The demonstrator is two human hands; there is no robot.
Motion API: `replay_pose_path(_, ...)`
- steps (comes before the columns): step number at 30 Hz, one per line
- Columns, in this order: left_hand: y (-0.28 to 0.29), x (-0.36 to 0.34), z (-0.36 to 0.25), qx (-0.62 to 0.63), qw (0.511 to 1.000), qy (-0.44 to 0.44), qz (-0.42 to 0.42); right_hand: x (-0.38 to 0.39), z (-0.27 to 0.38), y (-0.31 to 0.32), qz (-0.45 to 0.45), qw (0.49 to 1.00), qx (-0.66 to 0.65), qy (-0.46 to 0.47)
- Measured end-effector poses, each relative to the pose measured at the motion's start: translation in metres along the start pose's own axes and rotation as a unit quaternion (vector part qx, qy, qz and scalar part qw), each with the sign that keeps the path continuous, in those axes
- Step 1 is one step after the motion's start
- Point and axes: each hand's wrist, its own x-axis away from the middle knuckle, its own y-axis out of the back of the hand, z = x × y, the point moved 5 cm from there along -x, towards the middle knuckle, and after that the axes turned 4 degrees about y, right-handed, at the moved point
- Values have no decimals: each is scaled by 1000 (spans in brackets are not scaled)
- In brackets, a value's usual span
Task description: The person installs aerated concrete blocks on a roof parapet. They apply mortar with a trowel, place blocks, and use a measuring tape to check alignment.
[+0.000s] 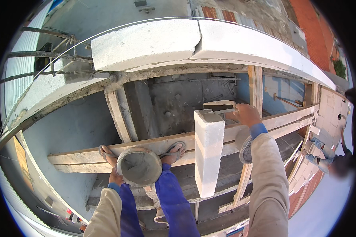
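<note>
My left hand (pixel 116 176) is closed on the near left rim of a round bucket (pixel 157 178) of wet grey mortar (pixel 138 166), which sits between my sandalled feet. My right hand (pixel 248 114) reaches forward, fingers wrapped round a tool with a flat, pale, mortar-smeared edge (pixel 219 103); its exact kind is hard to make out. The tool is just beyond the top end of a long white block (pixel 208 150) that rests across the planks. A second bucket (pixel 243 145), grey inside, is partly hidden behind my right forearm.
I stand on wooden planks (pixel 174 144) laid over an open room with a floor far below. Ahead runs a wall of white blocks (pixel 146 45) with a taut line (pixel 118 27) along it. Bamboo poles (pixel 47 54) stand at the left. Another person (pixel 324 156) is at the far right.
</note>
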Motion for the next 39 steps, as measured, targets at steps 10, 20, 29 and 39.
replay_pose_path(10, -3, 7, 10, 85, 994, -60, 33, -31, -33, -122, 68, 997, -23, -28)
replay_pose_path(20, 0, 3, 6, 59, 998, -5, 8, 10, -43, -78, -19, 995, -81, -56)
replay_pose_path(29, -5, -3, -1, 94, 994, -11, 48, 66, 21, -14, 85, 996, -19, -33)
replay_pose_path(39, -11, -8, -35, -161, 979, -122, 17, 142, 81, -34, -93, 985, -6, -147)
